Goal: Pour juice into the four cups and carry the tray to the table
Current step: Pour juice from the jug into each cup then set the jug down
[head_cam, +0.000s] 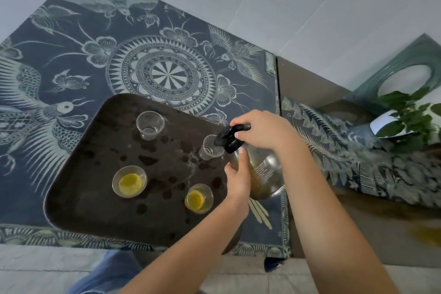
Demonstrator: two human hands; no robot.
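A dark tray lies on a blue patterned cloth and carries four clear cups. Yellow juice sits in the two near cups, one front left and one front middle. The far cup looks empty. The fourth cup stands right under the black spout of a glass juice jug, which is tilted toward it. My left hand grips the jug's body. My right hand holds the black cap and handle at the jug's top.
The patterned blue cloth covers the table. A second patterned cloth lies to the right, with a potted green plant and a green sculpted object behind it. A yellow spill marks the brown surface at right.
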